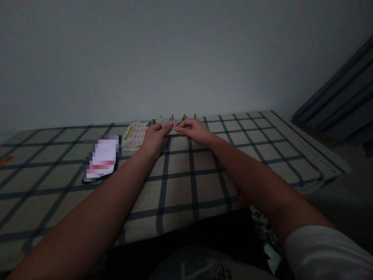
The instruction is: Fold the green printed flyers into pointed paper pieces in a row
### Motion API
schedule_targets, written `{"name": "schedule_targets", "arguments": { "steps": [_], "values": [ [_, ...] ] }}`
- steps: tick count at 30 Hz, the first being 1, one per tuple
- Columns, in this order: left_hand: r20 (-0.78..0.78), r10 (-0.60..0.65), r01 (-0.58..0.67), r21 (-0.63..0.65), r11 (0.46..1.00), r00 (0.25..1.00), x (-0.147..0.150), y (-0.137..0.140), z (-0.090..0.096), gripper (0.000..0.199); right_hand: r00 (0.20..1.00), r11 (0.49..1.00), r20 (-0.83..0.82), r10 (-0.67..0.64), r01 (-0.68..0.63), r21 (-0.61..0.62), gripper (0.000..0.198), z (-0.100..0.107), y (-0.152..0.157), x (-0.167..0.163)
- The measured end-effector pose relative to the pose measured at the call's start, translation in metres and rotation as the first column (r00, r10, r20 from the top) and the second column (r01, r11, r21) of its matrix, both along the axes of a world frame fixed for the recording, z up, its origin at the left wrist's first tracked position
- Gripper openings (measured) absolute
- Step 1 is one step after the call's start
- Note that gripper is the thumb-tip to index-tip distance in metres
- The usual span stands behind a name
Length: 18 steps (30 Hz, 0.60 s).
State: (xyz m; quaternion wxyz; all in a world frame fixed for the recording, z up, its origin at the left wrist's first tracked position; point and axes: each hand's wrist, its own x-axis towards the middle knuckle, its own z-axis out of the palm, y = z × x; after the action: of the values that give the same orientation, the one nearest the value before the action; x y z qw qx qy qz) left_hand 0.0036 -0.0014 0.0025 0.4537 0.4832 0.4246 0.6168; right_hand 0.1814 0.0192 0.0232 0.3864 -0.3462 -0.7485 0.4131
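Left hand (154,139) and right hand (196,130), fingertips pinching a small printed scrap (175,131) at the far middle of the checked tabletop (178,175). Printed sheet (135,134) just left of the left hand; phone (102,158) nearer, farther left.

Right up by the wall, the left hand (154,138) and right hand (194,130) cover much of the small printed piece (175,129), its full outline lost behind those fingers! The printed sheet (135,134) slips partly behind the left hand, its smaller print too tiny to read. Over to the phone (102,157), its display all blurred into blocks! The orange patch (6,160) is sliced by the left edge, the grey curtain (344,87) by the right, the pale sleeve (326,252) by the bottom.
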Motion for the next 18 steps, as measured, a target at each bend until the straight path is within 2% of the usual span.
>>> {"name": "schedule_targets", "arguments": {
  "steps": [3, 10, 18],
  "values": [
    [-0.011, 0.011, -0.01, 0.024, 1.0, 1.0, -0.0012, -0.0013, 0.0008, 0.044, 1.0, 1.0, 0.019, 0.001, -0.001, -0.015, 0.029, -0.0007, 0.001, 0.0018],
    [-0.201, -0.03, 0.027, -0.018, 0.999, 0.979, -0.0089, -0.0051, 0.0035, 0.035, 0.998, 1.0, 0.055, 0.006, -0.006, 0.009, 0.022, -0.0042, 0.0039, 0.0067],
    [-0.174, -0.048, 0.05, 0.005, 0.999, 0.983, -0.0074, -0.0048, 0.0019, 0.035, 0.998, 0.999, 0.045, 0.037, -0.037, -0.012, 0.022, -0.0036, 0.004, 0.0047]
  ]
}}
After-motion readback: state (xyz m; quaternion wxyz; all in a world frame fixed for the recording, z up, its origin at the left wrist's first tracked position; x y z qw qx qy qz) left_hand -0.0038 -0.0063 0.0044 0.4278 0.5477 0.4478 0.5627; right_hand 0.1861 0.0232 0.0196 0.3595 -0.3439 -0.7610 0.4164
